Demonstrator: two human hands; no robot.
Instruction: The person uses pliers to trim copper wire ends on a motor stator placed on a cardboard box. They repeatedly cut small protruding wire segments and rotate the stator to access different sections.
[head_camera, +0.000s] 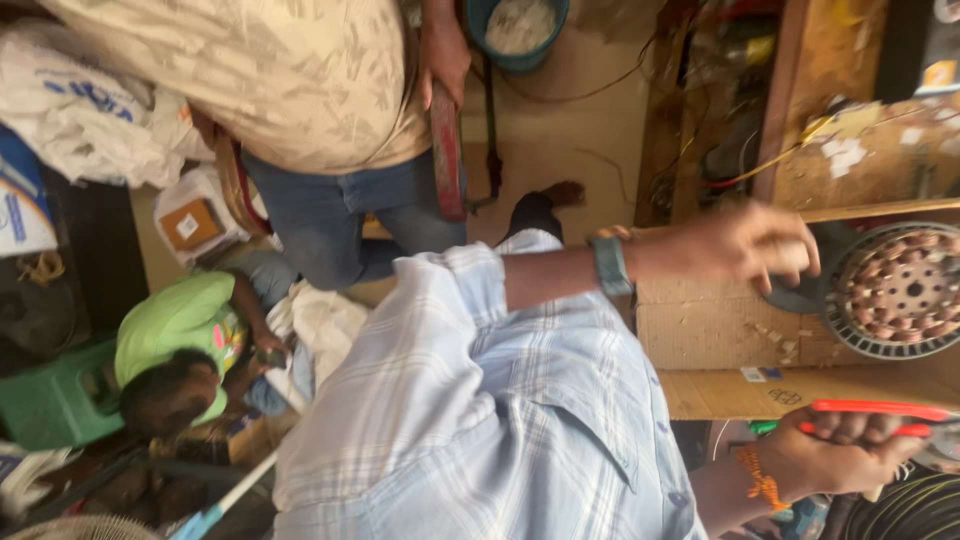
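Note:
My left hand, with a grey band on its wrist, rests its fingers on the dark rim of a round motor stator with copper windings. The stator lies on a sheet of cardboard on a wooden bench at the right. My right hand, with an orange thread around the wrist, is closed around red-handled pliers below the bench edge. The pliers' jaws run out of the frame at the right. My light blue checked shirt fills the lower middle.
A person in a beige patterned shirt and jeans stands close by, a hand on a red bar. Another person in a green shirt crouches at the left beside a green stool. A blue bucket, wires and white bags lie around.

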